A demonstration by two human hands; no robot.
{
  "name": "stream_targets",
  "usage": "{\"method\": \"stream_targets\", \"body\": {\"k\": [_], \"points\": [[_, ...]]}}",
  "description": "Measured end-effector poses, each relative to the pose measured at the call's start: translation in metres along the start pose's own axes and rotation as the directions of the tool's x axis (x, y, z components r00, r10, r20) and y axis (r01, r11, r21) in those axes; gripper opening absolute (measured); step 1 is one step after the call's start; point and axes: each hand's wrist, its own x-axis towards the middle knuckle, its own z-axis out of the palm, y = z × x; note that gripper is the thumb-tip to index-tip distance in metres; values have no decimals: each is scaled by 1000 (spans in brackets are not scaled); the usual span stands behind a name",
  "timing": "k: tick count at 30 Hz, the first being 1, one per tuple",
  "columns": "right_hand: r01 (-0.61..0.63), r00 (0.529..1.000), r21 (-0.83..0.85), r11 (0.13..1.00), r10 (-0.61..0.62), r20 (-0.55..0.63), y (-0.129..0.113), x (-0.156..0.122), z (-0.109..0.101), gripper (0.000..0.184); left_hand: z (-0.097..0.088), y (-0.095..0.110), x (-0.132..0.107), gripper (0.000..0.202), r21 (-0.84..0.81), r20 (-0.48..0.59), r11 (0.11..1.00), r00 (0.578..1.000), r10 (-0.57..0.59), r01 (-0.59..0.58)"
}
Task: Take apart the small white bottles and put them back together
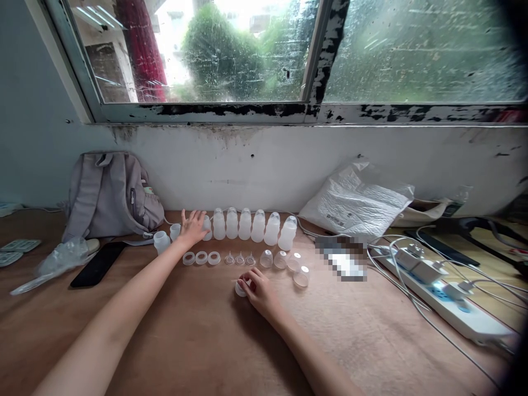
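Note:
My left hand [193, 228] reaches over the left part of a row of baby bottles, fingers spread. Its fingertips are beside a bottle body without a cap [207, 228]; contact is unclear. Open bottle bodies [161, 242] stand under and left of that wrist. To the right, several capped baby bottles [246, 225] stand upright. My right hand [256, 289] pinches a white bottle collar [241, 290] low over the table, partly hidden by the fingers. Before the bottles lie white collar rings [201, 258], silicone nipples [240, 258] and clear dome caps [280, 260].
A grey backpack [111, 192], black phone [98, 265] and plastic bag [61, 263] are on the left. To the right are a silver padded mailer [355, 201] and a power strip [449, 300] with white cables. A wall with a window rises behind the table [185, 341].

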Motion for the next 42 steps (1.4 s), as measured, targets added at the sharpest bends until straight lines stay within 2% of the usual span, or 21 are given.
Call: {"method": "stream_targets", "body": {"k": [3, 5, 8, 10, 13, 17, 21, 31, 42], "points": [[-35, 999, -99, 994, 36, -1, -1, -1, 0, 17, -15, 20, -18, 40, -125, -108, 992, 993, -38, 25], [-47, 999, -133, 990, 48, 4, 1, -1, 0, 18, -26, 41, -44, 29, -253, -151, 967, 987, -48, 8], [-37, 999, -88, 995, 38, 0, 5, -1, 2, 13, -37, 74, -95, 21, -408, -107, 912, 994, -10, -34], [-19, 1000, -32, 999, 19, 1, 5, -2, 4, 12, -39, 91, -126, 26, -456, -56, 886, 996, 67, -85], [24, 1000, 22, 999, -25, 12, -1, -6, 7, 12, -39, 102, -153, 38, -507, 16, 857, 993, 117, -93], [85, 993, 97, 992, -92, 72, -15, -11, 14, 15, -39, 102, -158, 48, -592, 107, 805, 986, 125, -38], [106, 983, 182, 978, -131, 131, -25, -13, 21, 13, -42, 101, -155, 49, -636, 147, 772, 977, 154, -26], [48, 994, 227, 973, -69, 84, -28, -12, 22, 6, -38, 101, -156, 41, -637, 179, 770, 979, 103, 35], [-23, 999, 264, 964, 9, 52, -34, -8, 23, 14, -37, 94, -154, 43, -620, 178, 785, 975, 135, 4]]}}
